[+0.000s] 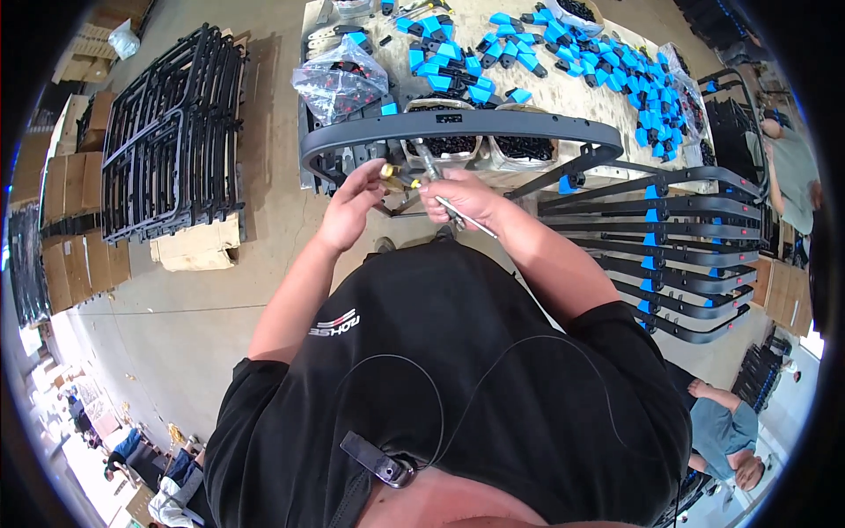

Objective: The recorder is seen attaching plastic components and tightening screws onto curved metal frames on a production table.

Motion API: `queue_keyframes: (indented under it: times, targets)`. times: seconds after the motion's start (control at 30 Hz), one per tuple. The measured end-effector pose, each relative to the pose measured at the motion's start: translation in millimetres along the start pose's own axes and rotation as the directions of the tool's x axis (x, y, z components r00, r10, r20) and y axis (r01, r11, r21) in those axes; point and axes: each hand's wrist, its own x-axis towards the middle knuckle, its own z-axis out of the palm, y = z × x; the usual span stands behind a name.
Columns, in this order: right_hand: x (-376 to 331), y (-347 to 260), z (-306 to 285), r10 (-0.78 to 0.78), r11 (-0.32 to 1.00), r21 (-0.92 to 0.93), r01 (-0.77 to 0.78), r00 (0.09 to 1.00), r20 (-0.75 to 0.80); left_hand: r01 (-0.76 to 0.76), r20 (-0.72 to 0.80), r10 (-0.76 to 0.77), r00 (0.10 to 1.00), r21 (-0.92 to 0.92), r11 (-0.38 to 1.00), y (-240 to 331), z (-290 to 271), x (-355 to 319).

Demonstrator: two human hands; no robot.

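Observation:
My right hand [459, 198] is closed around a slim silver metal tool [429, 160]. One end points up toward the bench, and a thin pale rod comes out below the fist. My left hand [352, 207] has its fingers bent, with the tips at a small yellow-and-black piece [387, 171] close to the tool; its exact kind is too small to tell. Just beyond both hands, a black curved tubular frame [528, 125] spans the bench's near side.
The bench [598, 106] carries many blue-and-black parts [510, 51], a plastic bag of parts [341, 81] and tubs of small black pieces [525, 150]. Black frames are stacked left [176, 145] and right [687, 255]. Cardboard boxes [84, 264] stand left. Other people [726, 431] are at right.

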Motion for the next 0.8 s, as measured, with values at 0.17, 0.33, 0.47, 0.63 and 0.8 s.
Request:
queue_keyframes:
  times: [0.17,0.33,0.47,0.63,0.8]
  targets:
    - [-4,14,12,-0.012,0.997,-0.078,0.021,0.993,0.113,0.093,0.159,-0.144,0.977,0.292,0.952,7,-9,-4]
    - [8,48,30,-0.075,0.974,-0.209,0.081,0.996,0.040,-0.031,0.197,-0.011,0.980,0.206,0.978,-18,-38,-33]
    - [28,78,39,-0.273,0.853,-0.520,0.048,0.889,-0.367,-0.169,0.040,0.192,0.981,-0.322,0.932,-7,-68,-57]
    - [32,109,84,-0.466,0.784,-0.591,0.190,0.809,-0.359,-0.154,-0.068,0.138,0.988,-0.399,0.904,-31,-137,-49]
    - [34,134,94,-0.406,0.835,-0.540,0.109,0.785,-0.468,-0.200,-0.197,0.117,0.973,-0.483,0.853,-11,-138,-53]
